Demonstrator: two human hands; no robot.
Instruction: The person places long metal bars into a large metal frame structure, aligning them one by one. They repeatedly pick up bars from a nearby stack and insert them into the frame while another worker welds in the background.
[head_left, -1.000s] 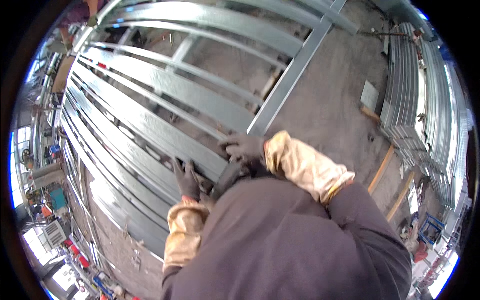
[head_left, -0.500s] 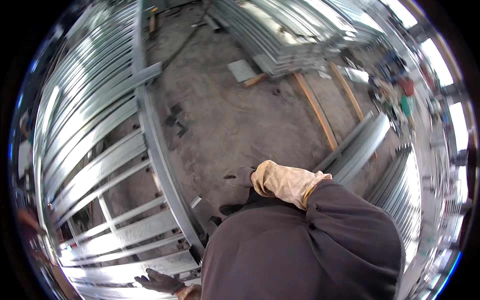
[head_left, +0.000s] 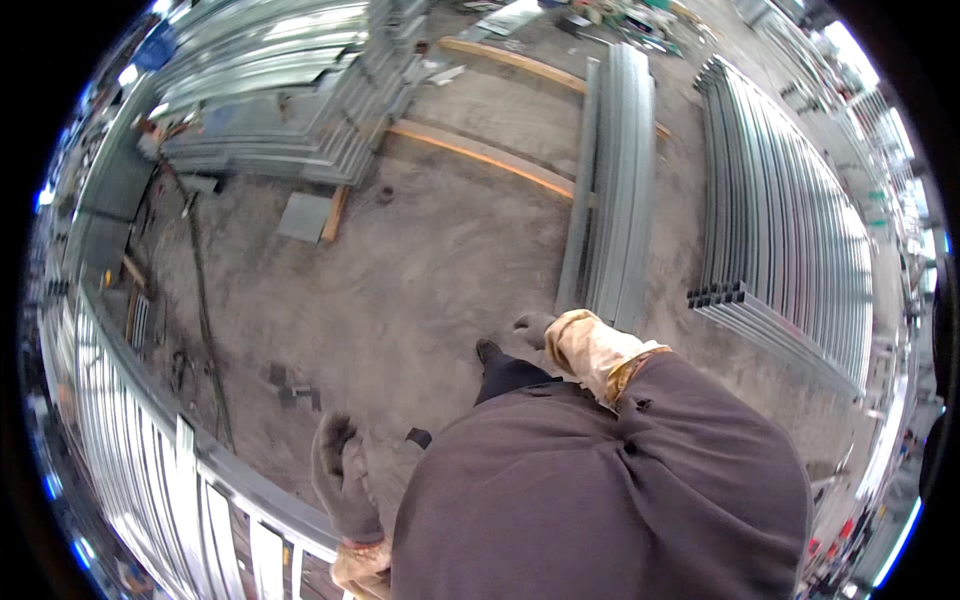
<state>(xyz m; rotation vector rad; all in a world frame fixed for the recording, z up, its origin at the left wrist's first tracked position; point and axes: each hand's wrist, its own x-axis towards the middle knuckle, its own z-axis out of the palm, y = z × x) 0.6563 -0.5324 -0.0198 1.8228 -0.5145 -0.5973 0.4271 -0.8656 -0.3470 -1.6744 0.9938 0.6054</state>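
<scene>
From the worker's head view, I see the person's left hand [head_left: 345,482], in a dark grey glove, low on the left side, near a long frame with a shiny silver metal rail [head_left: 250,485] and bright, parallel metal slats [head_left: 130,440]. Its fingers are loosely bent with the thumb apart, and I see nothing in its grasp. The right hand [head_left: 536,329], gloved the same way, is in front of the body with its fingers partly curled; from here I can't tell whether they pinch anything. A tan, leathery protective cuff [head_left: 595,350] covers that wrist, below a dark jacket [head_left: 600,490].

Just right of that hand in the view lies a bundle of long, grey, channel-shaped metal profiles [head_left: 622,180], set across two narrow wooden beams [head_left: 500,160] on the grey-brown, dusty floor [head_left: 430,270]. Further right stands a large, ribbed stack of silver metal sections [head_left: 780,210], its ends facing the worker. At the upper left rests another pile of nested, shiny metal profiles [head_left: 270,130], with a flat, square grey sheet [head_left: 304,217] near its end. A thin dark cable [head_left: 203,300] trails over the floor, well apart from both hands, and small dark flat scraps [head_left: 295,390] lie beyond the rail.
</scene>
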